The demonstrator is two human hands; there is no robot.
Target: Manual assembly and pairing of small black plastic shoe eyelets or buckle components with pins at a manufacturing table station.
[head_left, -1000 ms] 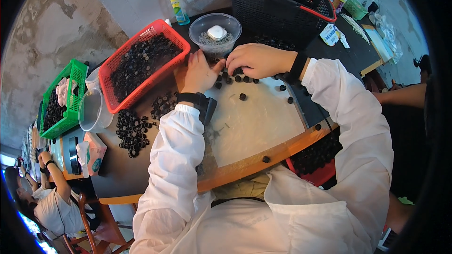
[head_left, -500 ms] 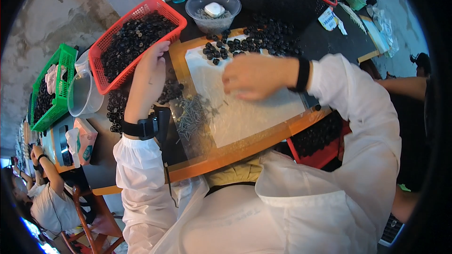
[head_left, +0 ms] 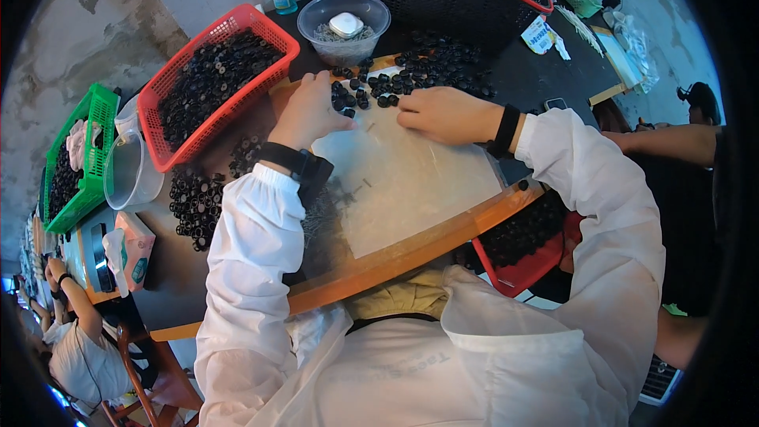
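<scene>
Red basket (head_left: 289, 47) to black caps (head_left: 362, 100): left hand (head_left: 307, 113) has shifted across

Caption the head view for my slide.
Left hand and right hand beside black parts, red basket at left.

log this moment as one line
left hand: beside small black cylindrical parts; right hand: beside same parts; grip: unclear; red plastic basket: at left

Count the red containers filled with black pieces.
2: a basket on the table, upper left, and a bin below the table's near edge, partly covered. Others may be hidden.
</scene>
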